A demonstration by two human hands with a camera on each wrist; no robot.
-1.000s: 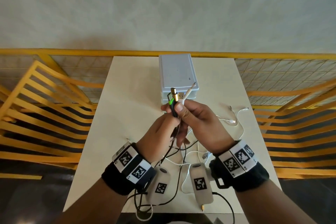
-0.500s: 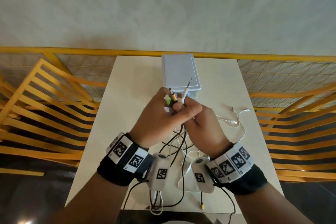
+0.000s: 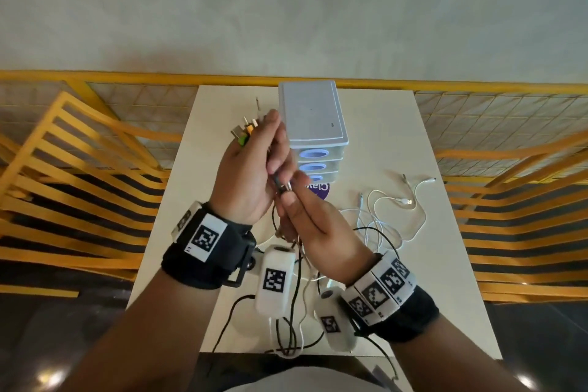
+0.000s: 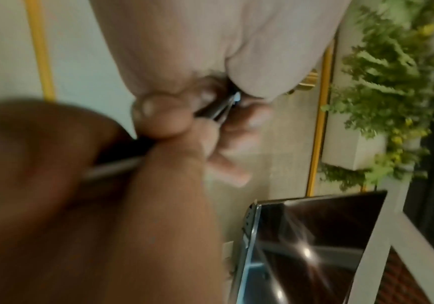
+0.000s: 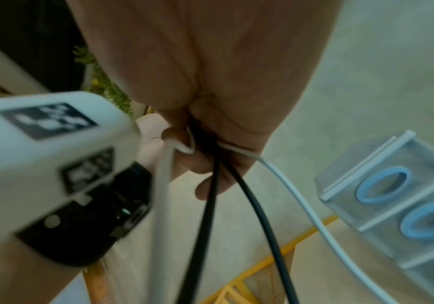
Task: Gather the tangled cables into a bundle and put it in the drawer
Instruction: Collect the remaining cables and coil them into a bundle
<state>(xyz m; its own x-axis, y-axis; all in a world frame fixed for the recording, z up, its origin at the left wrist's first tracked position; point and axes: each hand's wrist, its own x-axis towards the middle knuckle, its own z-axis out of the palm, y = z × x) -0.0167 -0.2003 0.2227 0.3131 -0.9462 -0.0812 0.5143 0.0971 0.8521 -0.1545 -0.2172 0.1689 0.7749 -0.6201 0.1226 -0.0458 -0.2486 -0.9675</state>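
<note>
Black and white cables (image 3: 295, 280) hang in a bunch from my two hands above the table. My left hand (image 3: 257, 143) grips the bunch near its ends, and several plugs (image 3: 244, 132) stick out of the top of the fist. Just below it my right hand (image 3: 288, 197) pinches the same cables (image 5: 212, 164), which trail down past the wrist. A small white drawer unit (image 3: 313, 118) with three blue-handled drawers, all pushed in, stands right behind the hands. The left wrist view is blurred and shows fingers of both hands round a cable (image 4: 218, 109).
More white cables (image 3: 397, 210) lie loose on the cream table (image 3: 381, 137) to the right of my hands. Yellow railings (image 3: 79, 169) run along both sides and the far edge. A purple sticker (image 3: 321, 189) lies in front of the drawer unit (image 5: 392, 195).
My left hand has taken over the plug ends and moved up and to the left. My right hand has slid lower down the cables, so the two hands are a little apart.
</note>
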